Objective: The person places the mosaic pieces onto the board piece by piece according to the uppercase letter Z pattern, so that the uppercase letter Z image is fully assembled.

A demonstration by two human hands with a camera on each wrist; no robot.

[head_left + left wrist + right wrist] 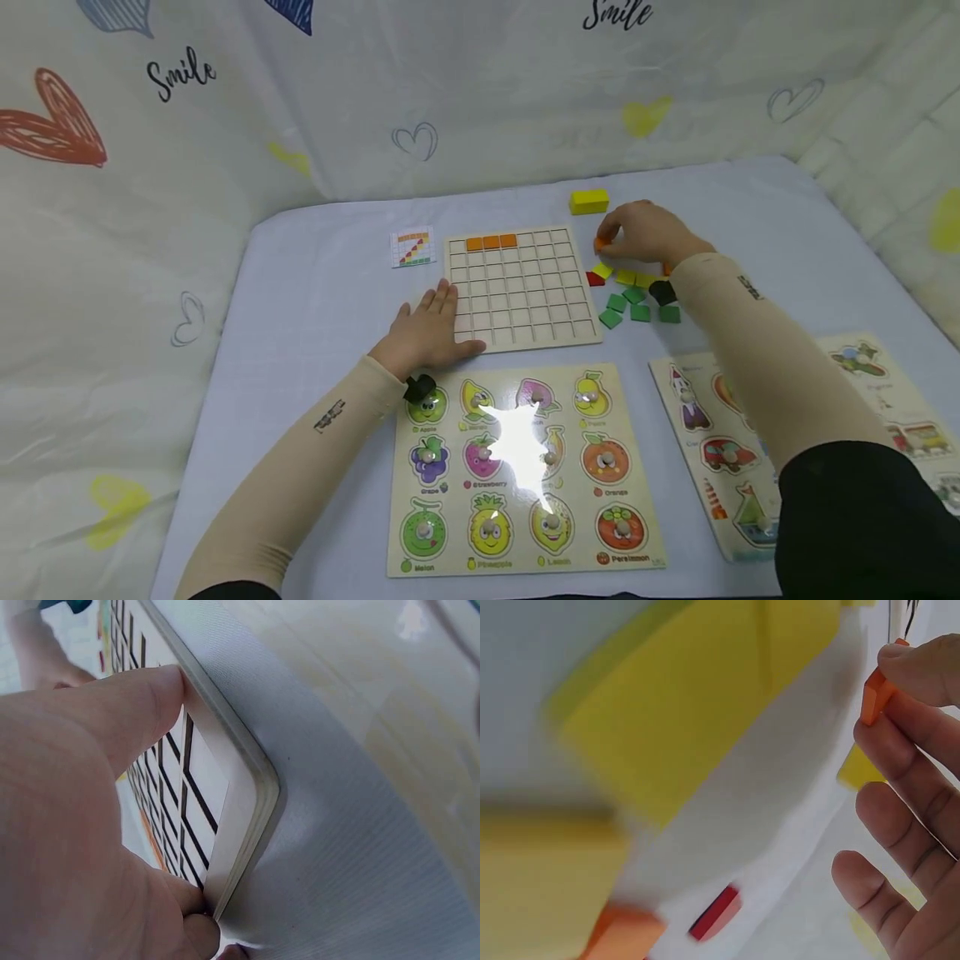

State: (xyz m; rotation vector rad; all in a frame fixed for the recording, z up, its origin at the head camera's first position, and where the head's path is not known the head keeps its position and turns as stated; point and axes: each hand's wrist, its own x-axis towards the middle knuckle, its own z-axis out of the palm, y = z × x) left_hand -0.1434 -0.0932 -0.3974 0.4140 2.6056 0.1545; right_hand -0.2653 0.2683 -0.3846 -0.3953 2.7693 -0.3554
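Observation:
A wooden grid board (525,292) lies on the white-covered table, with three orange tiles (491,242) side by side in its top row. My left hand (429,335) rests at the board's near left corner, fingers stretched along the left side and thumb on the near edge. Right of the board, my right hand (648,232) pinches an orange tile (877,694) between thumb and fingertips. Below that hand lie loose yellow tiles (626,277), a red tile (596,279) and several green tiles (617,302). The wrist partly hides this pile.
A small pattern card (412,247) lies left of the board. Behind the right hand is a yellow block (588,202). Nearer me lie a fruit peg puzzle (525,492) with a glare spot and, at the right, another picture puzzle (708,425), partly under my right arm.

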